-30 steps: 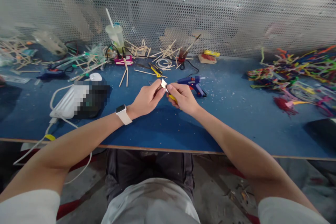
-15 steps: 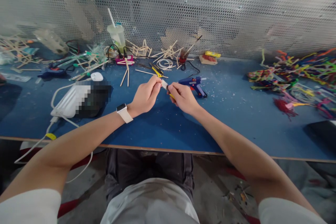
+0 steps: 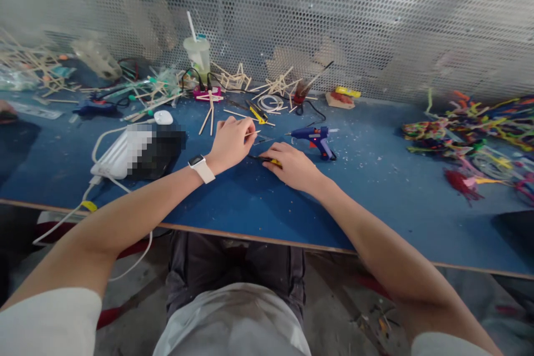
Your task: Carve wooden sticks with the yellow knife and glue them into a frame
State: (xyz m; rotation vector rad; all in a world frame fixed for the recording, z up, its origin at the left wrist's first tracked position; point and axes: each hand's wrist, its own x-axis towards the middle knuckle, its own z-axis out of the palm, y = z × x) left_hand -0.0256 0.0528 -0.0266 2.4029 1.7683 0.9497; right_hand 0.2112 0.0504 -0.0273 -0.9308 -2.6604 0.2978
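Note:
My left hand (image 3: 232, 144), with a watch at its wrist, is closed on a thin wooden stick (image 3: 252, 133) whose tip pokes out to the right. Just right of it, my right hand (image 3: 290, 164) rests low over the blue table (image 3: 233, 200), its fingers wrapped round a small yellow and black cutter (image 3: 273, 161). The cutter's dark end points left. A blue glue gun (image 3: 315, 138) lies on its side to the right of my right hand. Behind my left hand is another yellow and black cutter (image 3: 257, 114).
Stick frames (image 3: 275, 86), a cup with a straw (image 3: 197, 55) and a pink socket block (image 3: 207, 93) stand along the mesh wall. A white power strip (image 3: 120, 153) lies left, colourful pipe cleaners (image 3: 467, 128) right. Another person's hand (image 3: 6, 111) shows at the far left edge.
My hands have moved apart from the pale piece between them. The right one is lower with the cutter pointing left. The view has shifted slightly, so the table items appear further right.

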